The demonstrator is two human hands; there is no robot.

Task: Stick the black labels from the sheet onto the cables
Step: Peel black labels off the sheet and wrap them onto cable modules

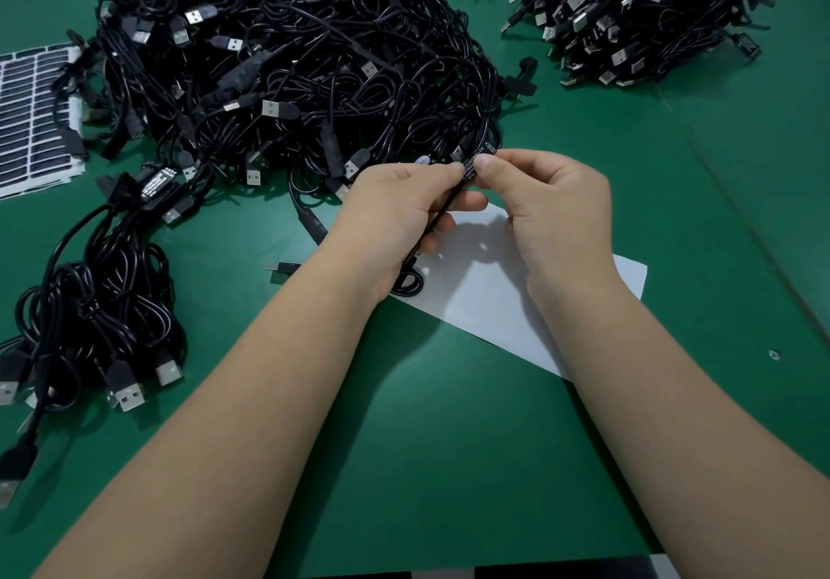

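- Two bare forearms reach forward from the bottom edge over a green worktop [449, 443].
- A white sheet of paper [485, 291] lies flat on the worktop under and just beyond the wrists, running out to the right.
- The left hand [395, 214] has its fingers curled round a thin black cable [442, 212], which runs down through the palm to a small loop resting on the white paper.
- The right hand [557, 205] pinches the upper end of the same cable between thumb and forefinger, touching the left thumb tip.
- Between the two thumbs sits a black label [477, 164] with white lettering, lying along the cable's thicker block; the thumbs press on it.
- To the near left lies a bundle of coiled black cables [103, 309] with silver USB plugs; one block there carries a black label with white print [155, 185].
- Just beyond the hands is a large tangled heap of black cables [292, 66], its near edge close to the fingertips.
- At the far left edge, partly under that heap, lies the label sheet [31, 124]: a white backing with rows of black labels.
- At the far right, well apart from the hands, is a second pile of cables [637, 12] with many USB plugs pointing outward.
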